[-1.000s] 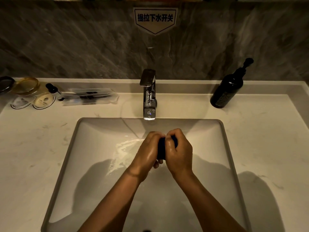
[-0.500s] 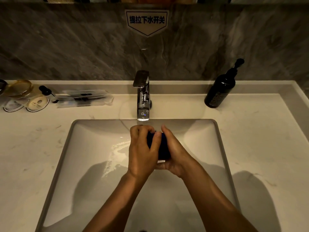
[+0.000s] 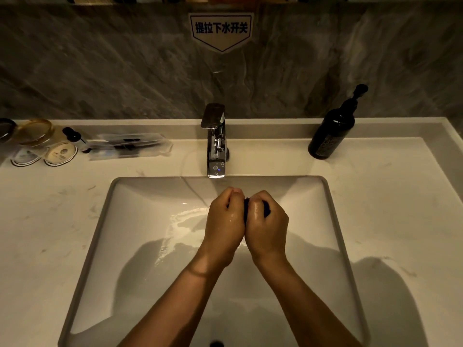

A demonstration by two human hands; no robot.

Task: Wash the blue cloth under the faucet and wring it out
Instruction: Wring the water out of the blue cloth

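Both my fists are pressed side by side over the white sink [image 3: 100, 236], just in front of the chrome faucet [image 3: 216, 141]. My left hand [image 3: 225, 221] and my right hand [image 3: 268, 229] are wet and closed tight around the blue cloth [image 3: 266, 209]. Only small dark blue bits of the cloth show, between the two thumbs and past the right knuckles; the rest is hidden inside the fists. I see no clear stream from the spout. Foamy water lies on the sink bottom to the left of my hands.
A dark pump bottle [image 3: 332, 128] stands on the counter at the back right. At the back left lie a clear packet [image 3: 130, 146], round lids [image 3: 60, 152] and a jar [image 3: 35, 132]. The drain [image 3: 216, 343] sits at the sink's near edge. A sign [image 3: 221, 30] hangs on the stone wall.
My right hand has turned over from cupping the cloth below to a knuckles-up fist beside the left. The cloth is now squeezed between both fists and less of it shows.
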